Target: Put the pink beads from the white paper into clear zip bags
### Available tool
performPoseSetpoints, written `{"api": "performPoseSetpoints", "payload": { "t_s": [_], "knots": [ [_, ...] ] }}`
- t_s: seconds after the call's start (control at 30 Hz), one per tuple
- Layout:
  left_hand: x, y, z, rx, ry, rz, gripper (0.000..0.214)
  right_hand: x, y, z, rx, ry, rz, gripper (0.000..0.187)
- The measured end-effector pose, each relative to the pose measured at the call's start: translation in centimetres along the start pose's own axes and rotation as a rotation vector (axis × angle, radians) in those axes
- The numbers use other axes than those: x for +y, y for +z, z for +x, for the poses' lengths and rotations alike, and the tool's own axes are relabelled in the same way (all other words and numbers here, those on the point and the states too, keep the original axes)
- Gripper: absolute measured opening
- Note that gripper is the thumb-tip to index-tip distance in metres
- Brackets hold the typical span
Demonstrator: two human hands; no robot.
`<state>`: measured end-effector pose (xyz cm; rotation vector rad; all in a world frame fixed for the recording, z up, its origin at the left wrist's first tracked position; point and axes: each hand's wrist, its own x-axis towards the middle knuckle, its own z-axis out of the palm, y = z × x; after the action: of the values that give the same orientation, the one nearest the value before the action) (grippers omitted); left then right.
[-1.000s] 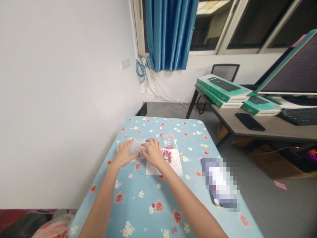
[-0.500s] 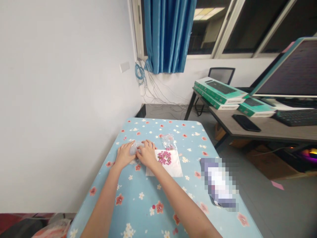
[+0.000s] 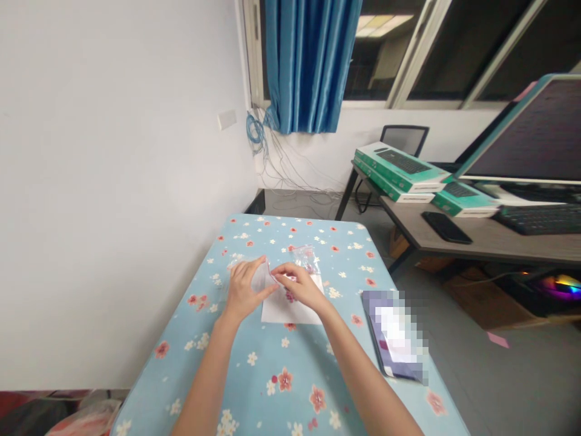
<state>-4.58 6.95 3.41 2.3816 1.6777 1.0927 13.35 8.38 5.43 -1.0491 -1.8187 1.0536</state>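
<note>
My left hand [image 3: 244, 289] holds a small clear plastic bag [image 3: 260, 278] with a reddish line along its edge, the thumb and forefinger set wide around it. The fingertips of my right hand [image 3: 300, 287] pinch that bag's edge from the other side. Below the hands lies a white paper sheet [image 3: 288, 312]. Some pink beads [image 3: 290, 296] show on the sheet, partly covered by my right hand. Just beyond my right hand rests another clear zip bag [image 3: 308, 257] with a little pink in it.
The table has a blue flowered cover [image 3: 254, 381]. On its right side lies a dark blue flat item [image 3: 394, 339], partly blurred out. A desk to the right carries green keyboard boxes [image 3: 403, 169], a black phone [image 3: 446, 227] and a monitor [image 3: 535, 133]. A white wall [image 3: 113, 181] stands at left.
My hands have gone from lying low over the clear bag to holding it up between them. My right hand has moved right, over the sheet, and now covers part of the beads.
</note>
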Motion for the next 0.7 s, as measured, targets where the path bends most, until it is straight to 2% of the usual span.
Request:
{"api": "performPoseSetpoints", "payload": {
  "t_s": [0.07, 0.13, 0.3, 0.43, 0.6, 0.7],
  "knots": [
    [1.3, 0.8, -0.3, -0.022, 0.030, -0.022, 0.061, 0.3, -1.2, -0.9, -0.074, 0.035, 0.042, 0.019],
    [2.3, 1.5, -0.7, -0.057, 0.079, -0.024, 0.063, 0.6, -2.0, -1.6, -0.094, 0.050, 0.026, 0.019],
    [3.5, 3.0, -1.6, -0.080, 0.149, 0.000, 0.071, 0.8, -2.7, -2.6, -0.084, 0.021, -0.228, 0.019],
    [3.5, 3.8, -1.9, -0.040, 0.112, -0.007, 0.061, 0.5, -2.6, -2.7, -0.058, 0.003, -0.411, 0.030],
    [3.2, 4.1, -2.1, -0.017, 0.033, -0.055, 0.053, 0.5, -2.4, -2.6, -0.063, 0.004, -0.325, 0.030],
    [3.1, 4.1, -2.3, 0.024, -0.004, -0.090, 0.051, 0.4, -3.3, -2.7, -0.042, -0.059, -0.324, 0.022]
  ]
}}
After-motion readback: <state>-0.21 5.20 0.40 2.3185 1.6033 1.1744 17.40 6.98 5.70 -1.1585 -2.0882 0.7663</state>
